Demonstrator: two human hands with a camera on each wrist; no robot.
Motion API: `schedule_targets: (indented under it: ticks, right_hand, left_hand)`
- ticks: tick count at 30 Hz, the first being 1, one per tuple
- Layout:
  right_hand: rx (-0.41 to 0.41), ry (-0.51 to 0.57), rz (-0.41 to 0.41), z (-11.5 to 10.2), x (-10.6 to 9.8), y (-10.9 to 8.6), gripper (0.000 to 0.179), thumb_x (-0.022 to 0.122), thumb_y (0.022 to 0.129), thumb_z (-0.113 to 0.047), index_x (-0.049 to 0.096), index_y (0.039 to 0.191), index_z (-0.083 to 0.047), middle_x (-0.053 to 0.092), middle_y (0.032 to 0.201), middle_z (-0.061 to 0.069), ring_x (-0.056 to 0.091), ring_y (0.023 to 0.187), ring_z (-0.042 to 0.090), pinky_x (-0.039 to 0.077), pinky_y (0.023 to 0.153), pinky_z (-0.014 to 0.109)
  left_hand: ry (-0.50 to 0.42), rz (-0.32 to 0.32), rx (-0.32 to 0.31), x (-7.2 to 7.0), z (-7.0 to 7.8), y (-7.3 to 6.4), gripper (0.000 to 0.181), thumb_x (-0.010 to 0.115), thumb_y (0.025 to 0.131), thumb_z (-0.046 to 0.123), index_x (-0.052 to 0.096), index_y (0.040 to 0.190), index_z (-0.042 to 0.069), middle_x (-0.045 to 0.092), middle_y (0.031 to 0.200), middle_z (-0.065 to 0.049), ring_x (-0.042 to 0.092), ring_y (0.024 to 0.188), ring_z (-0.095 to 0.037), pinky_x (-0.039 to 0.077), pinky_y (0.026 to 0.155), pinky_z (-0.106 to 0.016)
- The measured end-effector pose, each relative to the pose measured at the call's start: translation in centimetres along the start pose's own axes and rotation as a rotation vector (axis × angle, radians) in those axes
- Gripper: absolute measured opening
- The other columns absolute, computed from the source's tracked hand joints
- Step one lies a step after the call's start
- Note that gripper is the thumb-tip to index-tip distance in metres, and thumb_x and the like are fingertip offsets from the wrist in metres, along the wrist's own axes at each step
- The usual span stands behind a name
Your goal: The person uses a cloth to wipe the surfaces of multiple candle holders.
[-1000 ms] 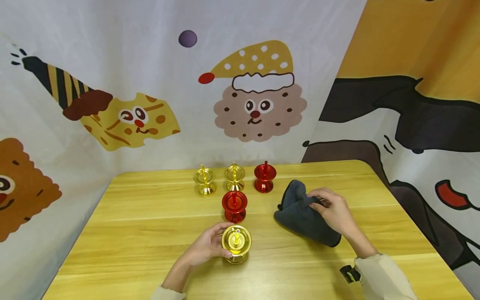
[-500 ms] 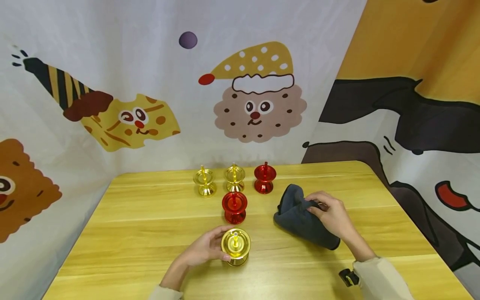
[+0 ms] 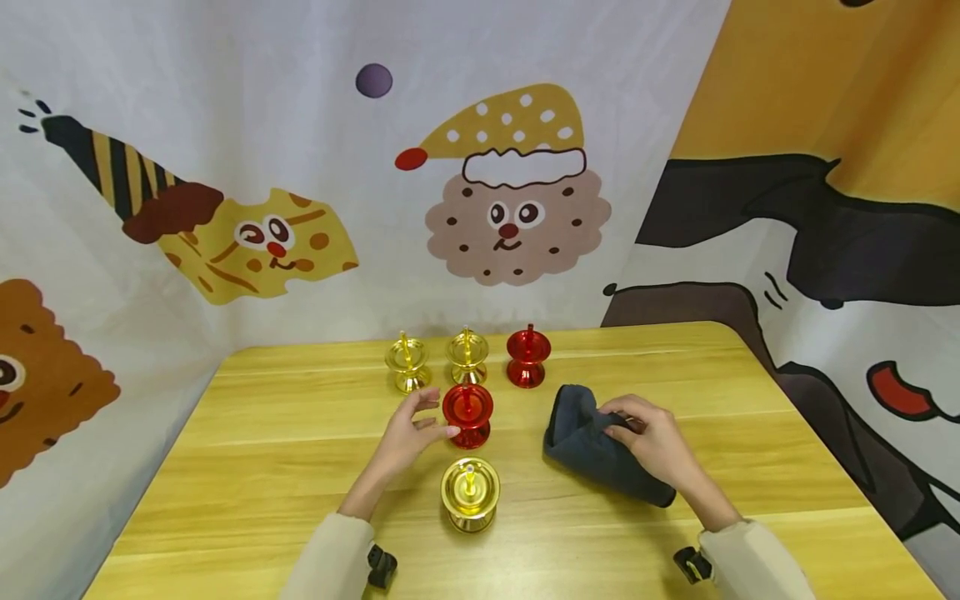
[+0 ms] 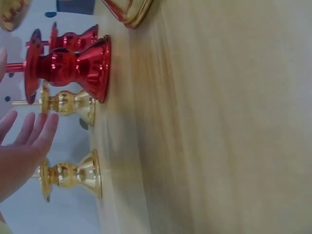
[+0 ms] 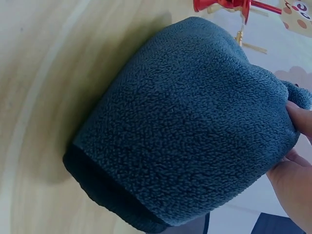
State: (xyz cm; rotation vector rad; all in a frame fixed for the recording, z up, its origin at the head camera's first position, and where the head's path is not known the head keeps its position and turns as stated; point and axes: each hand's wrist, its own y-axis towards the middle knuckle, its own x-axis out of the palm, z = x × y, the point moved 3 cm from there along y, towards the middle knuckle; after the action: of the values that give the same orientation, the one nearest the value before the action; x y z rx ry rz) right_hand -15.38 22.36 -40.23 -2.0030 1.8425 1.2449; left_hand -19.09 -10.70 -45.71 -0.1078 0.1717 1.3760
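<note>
My left hand [image 3: 403, 433] reaches to the left side of the nearer red candle holder [image 3: 468, 408], thumb and fingers spread, the thumb tip right at it in the head view. In the left wrist view its fingers [image 4: 41, 131] are extended below the shiny red stand. A gold candle holder [image 3: 470, 492] stands upright in front of the red one. My right hand [image 3: 651, 437] pinches a dark grey-blue cloth [image 3: 592, 450] by its top. The cloth hangs in a fold, its plush face [image 5: 185, 117] and black edging filling much of the right wrist view.
Along the back of the wooden table [image 3: 285, 467] stand two gold candle holders, one at the left [image 3: 407, 364] and another gold one [image 3: 467, 358] beside it, then a red candle holder [image 3: 528, 357]. A printed curtain [image 3: 322, 125] hangs behind the table.
My left hand has let go of the front gold candle holder and moved forward to the nearer red one. My right hand and the cloth have shifted slightly toward me and left.
</note>
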Motion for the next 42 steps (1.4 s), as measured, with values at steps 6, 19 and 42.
schedule_targets:
  ticks: [6,19,42]
  right_hand:
    - [0.006,0.014,-0.037,0.2,0.8,-0.4,0.029,0.071,0.072,0.009,0.067,0.094,-0.009,0.063,0.091,0.001,0.061,0.080,0.016,0.053,0.065,0.025]
    - [0.033,0.037,-0.074,0.5,1.5,-0.7,0.028,0.070,0.073,0.009,0.067,0.096,-0.007,0.063,0.093,0.002,0.062,0.084,0.020,0.055,0.070,0.032]
    - [0.028,0.089,-0.060,-0.5,-0.3,0.8,0.031,0.068,0.074,0.009,0.066,0.103,-0.001,0.063,0.094,0.008,0.055,0.080,0.011,0.054,0.071,0.027]
  left_hand:
    - [-0.010,-0.091,-0.041,1.1,0.0,1.7,0.084,0.077,0.070,0.002,0.028,0.138,-0.007,0.042,0.130,-0.024,0.038,0.122,-0.038,0.034,0.100,-0.049]
    - [0.012,-0.095,-0.052,1.7,1.3,1.7,0.076,0.077,0.069,-0.002,0.035,0.132,-0.010,0.052,0.121,-0.021,0.049,0.113,-0.035,0.043,0.093,-0.042]
    - [0.070,0.061,-0.031,-0.4,9.2,0.4,0.081,0.083,0.065,0.008,0.040,0.134,0.002,0.055,0.120,-0.013,0.058,0.100,-0.025,0.051,0.083,-0.035]
